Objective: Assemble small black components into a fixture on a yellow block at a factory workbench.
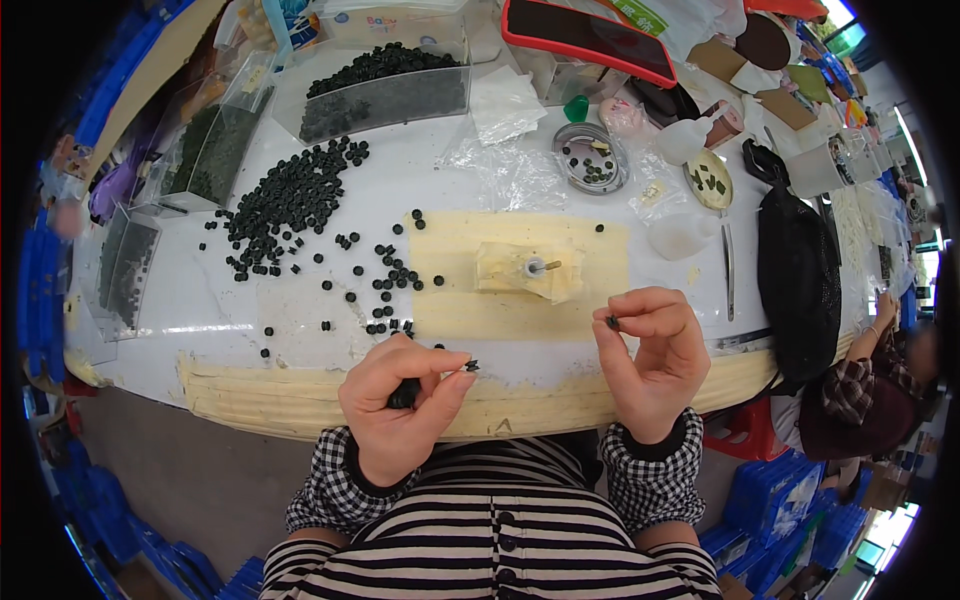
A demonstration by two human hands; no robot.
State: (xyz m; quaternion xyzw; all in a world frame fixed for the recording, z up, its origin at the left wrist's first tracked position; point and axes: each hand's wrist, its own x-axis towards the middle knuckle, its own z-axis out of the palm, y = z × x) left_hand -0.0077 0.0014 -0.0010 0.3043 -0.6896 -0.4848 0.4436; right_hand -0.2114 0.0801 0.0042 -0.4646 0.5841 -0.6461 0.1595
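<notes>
My left hand (395, 410) is closed, pinching a small black grooved ring-like part (472, 366) between thumb and forefinger. Several more black parts (403, 394) sit in its curled fingers. To the right, my right hand (652, 365) pinches another small black piece (613, 323) at its fingertips. Both hands hover over the table's front edge, apart from each other. Between and beyond them stands a block wrapped in yellowish tape (495, 270), with a thin brass-coloured pin (552, 266) sticking out of a pale round collar. Loose black parts (395, 275) lie left of the block.
A big heap of black parts (290, 205) spreads at the left, before a clear bin (440, 95) of them. A round glass dish (623, 175), tweezers (728, 270), a black mesh pouch (798, 280) and a red-cased phone (590, 40) lie around. Another person (870, 385) sits at far right.
</notes>
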